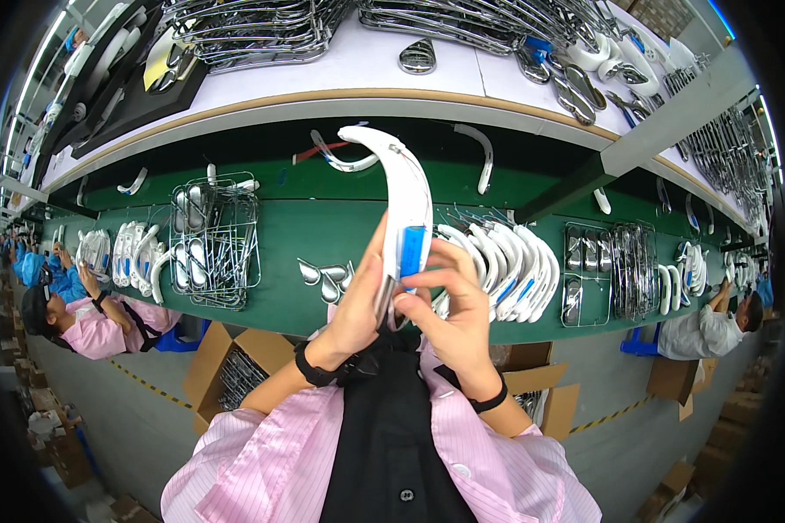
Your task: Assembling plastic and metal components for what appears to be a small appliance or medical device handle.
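Observation:
Upright in front of me is a curved white hook-shaped part [407, 187] with a blue patch [412, 251] on its lower half and a thin wire along its face. My left hand [358, 301] is closed round its lower end from the left. From the right, the thumb and fingers of my right hand [455, 305] press on it just below the blue patch. Shiny metal shows at its bottom end, partly hidden by my fingers. To the right lies a row of similar curved white parts [519, 275]. Small silver teardrop-shaped pieces [330, 288] lie beside my left hand.
Wire racks [227, 301] [589, 324] with chrome pieces stand left and right on the green bench [288, 235]. A white shelf [349, 83] with stacked chrome frames crosses ahead. Open cardboard boxes [202, 362] stand below. People [96, 327] [705, 327] sit at both sides.

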Available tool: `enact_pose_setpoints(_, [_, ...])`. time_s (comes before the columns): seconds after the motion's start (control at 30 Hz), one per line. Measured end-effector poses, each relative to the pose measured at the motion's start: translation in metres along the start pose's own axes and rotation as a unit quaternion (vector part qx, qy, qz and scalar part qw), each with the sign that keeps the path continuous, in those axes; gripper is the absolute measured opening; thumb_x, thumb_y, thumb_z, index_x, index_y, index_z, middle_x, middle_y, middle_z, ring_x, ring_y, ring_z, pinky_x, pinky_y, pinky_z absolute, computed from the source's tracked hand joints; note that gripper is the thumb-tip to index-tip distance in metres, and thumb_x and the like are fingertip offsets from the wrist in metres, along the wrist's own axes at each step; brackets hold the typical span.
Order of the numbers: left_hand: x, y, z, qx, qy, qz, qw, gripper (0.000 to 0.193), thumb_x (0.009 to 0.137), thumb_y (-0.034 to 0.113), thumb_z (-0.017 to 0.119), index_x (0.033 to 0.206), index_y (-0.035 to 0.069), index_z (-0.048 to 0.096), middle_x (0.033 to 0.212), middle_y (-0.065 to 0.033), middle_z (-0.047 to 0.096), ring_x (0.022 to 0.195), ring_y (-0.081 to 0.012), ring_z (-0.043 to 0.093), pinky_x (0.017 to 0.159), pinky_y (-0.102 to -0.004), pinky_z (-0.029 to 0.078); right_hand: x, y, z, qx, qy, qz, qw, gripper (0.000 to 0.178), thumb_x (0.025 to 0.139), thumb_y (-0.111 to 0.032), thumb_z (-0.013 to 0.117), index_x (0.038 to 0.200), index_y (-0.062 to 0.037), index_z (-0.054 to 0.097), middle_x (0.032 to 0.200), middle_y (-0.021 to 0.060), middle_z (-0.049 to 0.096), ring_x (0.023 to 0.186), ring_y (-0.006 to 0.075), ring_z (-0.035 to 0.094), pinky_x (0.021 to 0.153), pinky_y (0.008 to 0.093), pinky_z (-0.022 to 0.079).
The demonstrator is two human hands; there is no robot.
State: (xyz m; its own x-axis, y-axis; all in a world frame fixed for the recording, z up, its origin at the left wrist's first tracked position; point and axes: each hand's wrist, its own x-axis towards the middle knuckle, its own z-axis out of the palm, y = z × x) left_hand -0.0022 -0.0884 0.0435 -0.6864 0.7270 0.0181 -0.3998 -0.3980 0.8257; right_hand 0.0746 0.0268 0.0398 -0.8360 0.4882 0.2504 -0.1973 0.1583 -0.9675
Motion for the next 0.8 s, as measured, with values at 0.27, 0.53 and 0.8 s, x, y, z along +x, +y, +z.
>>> enact_pose_setpoints(0.27, [0.0,-0.003,-0.005,0.08,-0.02,-0.016,0.996,0.069,0.103,0.045,0.027,0.152,0.006,-0.001,0.14,-0.0097,0.04,0.086,-0.0102,0.054,0.059,-0.022,0.049,-0.005,0.007,0.004,0.264,-0.08,0.21,0.938,0.009,0.082,0.002,0.07,0.08,0.0004,0.061,0.107,0.0063,0.056,0.072,0.0112,0.062,0.053,0.0218,0.05])
enact_pose_setpoints(0.53, [0.027,-0.034,-0.059,-0.1,0.061,-0.122,0.986,0.055,0.104,0.038,0.032,0.152,0.022,0.013,0.109,-0.0065,0.055,0.082,-0.0151,0.059,0.063,-0.0273,0.052,0.02,0.068,0.024,0.194,-0.07,0.3,0.931,0.022,0.086,-0.007,0.07,0.103,0.0003,0.059,0.108,0.0077,0.054,0.072,0.0128,0.063,0.055,0.025,0.053])
enact_pose_setpoints(0.8, [0.069,0.0,-0.158,-0.05,0.127,-0.198,0.971,0.055,0.095,0.013,0.055,0.143,0.012,0.029,0.136,-0.017,0.05,0.116,-0.0304,0.057,0.085,-0.0435,0.057,0.004,0.207,0.041,-0.13,-0.184,0.347,0.91,0.051,0.082,-0.037,0.072,0.107,0.0045,0.057,0.098,0.0205,0.067,0.088,0.0299,0.067,0.074,0.0381,0.053])
